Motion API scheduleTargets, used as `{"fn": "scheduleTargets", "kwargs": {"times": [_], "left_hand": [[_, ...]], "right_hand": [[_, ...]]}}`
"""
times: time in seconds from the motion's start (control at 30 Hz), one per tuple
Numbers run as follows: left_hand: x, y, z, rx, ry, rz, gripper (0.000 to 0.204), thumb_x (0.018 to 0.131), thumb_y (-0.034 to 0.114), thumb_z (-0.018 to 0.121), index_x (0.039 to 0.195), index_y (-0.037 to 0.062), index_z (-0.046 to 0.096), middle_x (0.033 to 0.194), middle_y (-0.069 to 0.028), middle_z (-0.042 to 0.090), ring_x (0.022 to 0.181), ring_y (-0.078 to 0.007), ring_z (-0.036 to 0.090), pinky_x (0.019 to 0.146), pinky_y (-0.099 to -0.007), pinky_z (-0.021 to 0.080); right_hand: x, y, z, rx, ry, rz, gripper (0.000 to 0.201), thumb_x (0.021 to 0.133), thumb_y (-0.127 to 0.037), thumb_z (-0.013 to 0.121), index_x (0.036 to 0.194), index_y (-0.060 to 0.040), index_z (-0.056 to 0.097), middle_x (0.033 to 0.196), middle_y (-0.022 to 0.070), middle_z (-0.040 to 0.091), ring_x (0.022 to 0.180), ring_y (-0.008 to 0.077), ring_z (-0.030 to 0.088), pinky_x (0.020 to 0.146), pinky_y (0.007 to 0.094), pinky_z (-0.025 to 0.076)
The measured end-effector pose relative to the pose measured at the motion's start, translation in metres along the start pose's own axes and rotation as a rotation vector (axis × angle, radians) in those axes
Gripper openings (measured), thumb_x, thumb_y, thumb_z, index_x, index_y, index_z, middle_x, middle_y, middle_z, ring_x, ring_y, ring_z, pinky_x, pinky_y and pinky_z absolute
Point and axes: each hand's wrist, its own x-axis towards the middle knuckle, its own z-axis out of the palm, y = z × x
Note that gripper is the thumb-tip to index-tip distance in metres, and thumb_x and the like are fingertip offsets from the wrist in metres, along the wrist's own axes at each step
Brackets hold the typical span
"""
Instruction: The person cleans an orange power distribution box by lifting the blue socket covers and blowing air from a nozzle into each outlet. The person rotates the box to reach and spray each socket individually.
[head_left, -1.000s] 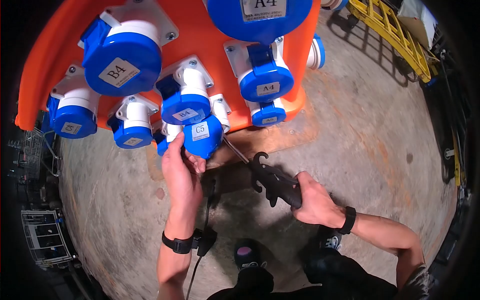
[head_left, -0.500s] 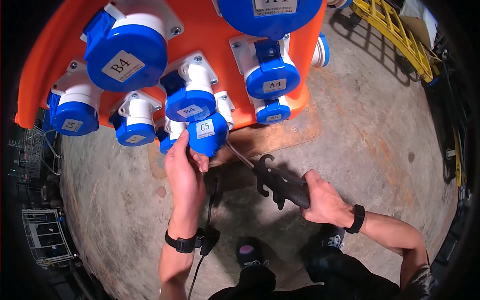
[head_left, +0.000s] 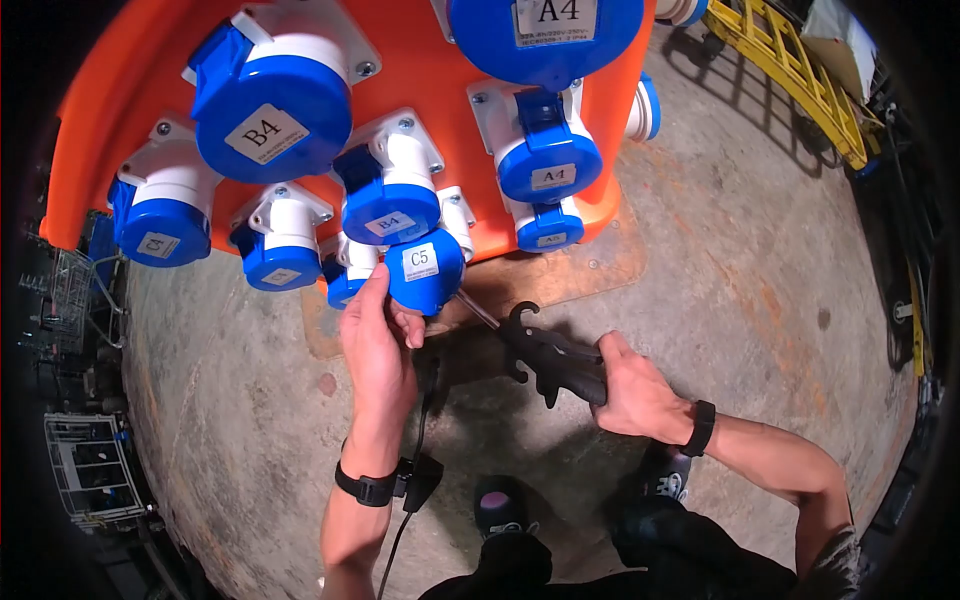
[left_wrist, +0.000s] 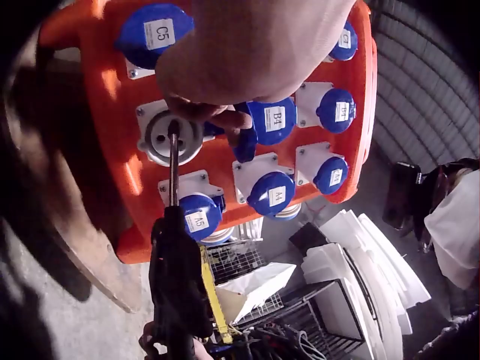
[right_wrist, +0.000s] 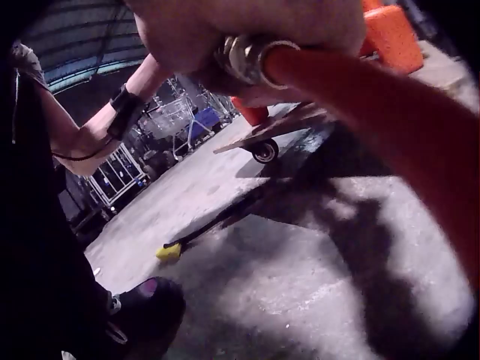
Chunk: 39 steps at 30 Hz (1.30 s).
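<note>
Concrete floor, orange power box [head_left: 420, 80]. Left hand [head_left: 375, 345] now lifting C5 flap [head_left: 424, 270]; right hand [head_left: 635, 395], at 3 o'clock, gripping air gun [head_left: 555, 360], nozzle nearer socket.

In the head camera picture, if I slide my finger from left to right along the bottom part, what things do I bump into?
Wire cage → left hand → C5 socket cap → black air gun → right hand → yellow frame.

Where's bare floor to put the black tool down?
Bare concrete floor lies right of the orange socket box, short of the yellow frame. More lies left of the left hand. Between both hands it is crowded.
</note>
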Motion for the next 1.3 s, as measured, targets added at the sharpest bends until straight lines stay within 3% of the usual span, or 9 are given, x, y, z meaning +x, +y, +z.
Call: {"fn": "scheduleTargets", "kwargs": {"times": [0.07, 0.3, 0.5, 0.57, 0.9, 1.0, 1.07, 1.3], "left_hand": [[0.000, 0.001, 0.002, 0.003, 0.011, 0.016, 0.040, 0.100, 0.029, 0.054, 0.065, 0.0117, 0.046, 0.055, 0.0014, 0.043, 0.045, -0.0096, 0.045, 0.044, -0.0232, 0.034], [0.001, -0.003, -0.001, 0.008, -0.002, 0.017, 0.040, 0.100, 0.030, 0.054, 0.065, 0.0117, 0.046, 0.055, 0.0015, 0.043, 0.045, -0.0092, 0.044, 0.044, -0.0233, 0.033], [0.000, -0.004, -0.001, 0.000, 0.009, 0.015, 0.040, 0.100, 0.030, 0.054, 0.065, 0.0119, 0.046, 0.054, 0.0015, 0.042, 0.045, -0.0088, 0.044, 0.044, -0.0230, 0.032], [0.002, -0.007, -0.006, 0.037, -0.029, 0.002, 0.031, 0.099, 0.034, 0.053, 0.084, 0.0074, 0.050, 0.055, -0.0001, 0.044, 0.046, -0.0099, 0.042, 0.050, -0.0248, 0.035], [0.002, -0.012, -0.008, 0.073, -0.071, 0.016, 0.034, 0.100, 0.037, 0.050, 0.083, 0.0074, 0.053, 0.057, 0.0003, 0.046, 0.046, -0.0091, 0.041, 0.047, -0.0238, 0.030], [0.001, -0.011, -0.008, 0.077, -0.059, 0.005, 0.037, 0.102, 0.031, 0.052, 0.071, 0.0109, 0.053, 0.054, 0.0015, 0.047, 0.044, -0.0072, 0.042, 0.043, -0.0226, 0.030], [0.002, -0.013, -0.013, 0.166, -0.094, -0.017, 0.037, 0.101, 0.039, 0.049, 0.084, 0.0069, 0.055, 0.057, -0.0002, 0.047, 0.047, -0.0085, 0.043, 0.046, -0.0233, 0.029], [0.000, -0.009, -0.014, 0.141, -0.127, -0.042, 0.035, 0.101, 0.040, 0.049, 0.094, 0.0066, 0.055, 0.062, -0.0016, 0.051, 0.049, -0.0083, 0.044, 0.046, -0.0228, 0.031]], "right_hand": [[-0.002, 0.004, 0.002, -0.004, -0.006, 0.004, 0.037, 0.068, 0.001, 0.060, 0.099, 0.0070, 0.041, 0.097, 0.0306, 0.051, 0.082, 0.0533, 0.057, 0.072, 0.0565, 0.049], [-0.011, 0.011, 0.002, 0.053, -0.022, 0.119, 0.043, 0.068, -0.001, 0.062, 0.105, 0.0048, 0.043, 0.101, 0.0287, 0.053, 0.088, 0.0518, 0.056, 0.074, 0.0540, 0.047], [-0.005, 0.012, 0.001, -0.022, -0.030, 0.088, 0.042, 0.069, -0.002, 0.063, 0.105, 0.0045, 0.043, 0.101, 0.0286, 0.053, 0.089, 0.0515, 0.056, 0.075, 0.0534, 0.048], [-0.004, 0.012, 0.003, -0.014, -0.025, 0.083, 0.041, 0.069, -0.003, 0.063, 0.105, 0.0045, 0.043, 0.101, 0.0286, 0.053, 0.089, 0.0513, 0.057, 0.074, 0.0534, 0.048], [-0.003, 0.011, 0.010, -0.018, -0.030, 0.024, 0.040, 0.072, -0.004, 0.064, 0.105, 0.0047, 0.043, 0.100, 0.0292, 0.054, 0.087, 0.0515, 0.058, 0.072, 0.0540, 0.049], [0.000, 0.011, 0.013, 0.025, 0.027, -0.041, 0.037, 0.074, -0.007, 0.063, 0.103, 0.0050, 0.043, 0.101, 0.0287, 0.050, 0.080, 0.0518, 0.058, 0.070, 0.0565, 0.050], [0.001, 0.009, 0.012, 0.035, 0.050, -0.051, 0.039, 0.074, -0.007, 0.064, 0.105, 0.0046, 0.044, 0.102, 0.0277, 0.050, 0.080, 0.0516, 0.058, 0.070, 0.0559, 0.051], [-0.004, 0.015, 0.010, 0.075, 0.156, -0.074, 0.050, 0.072, -0.008, 0.070, 0.113, 0.0033, 0.045, 0.097, 0.0263, 0.056, 0.083, 0.0488, 0.060, 0.069, 0.0502, 0.051]]}}
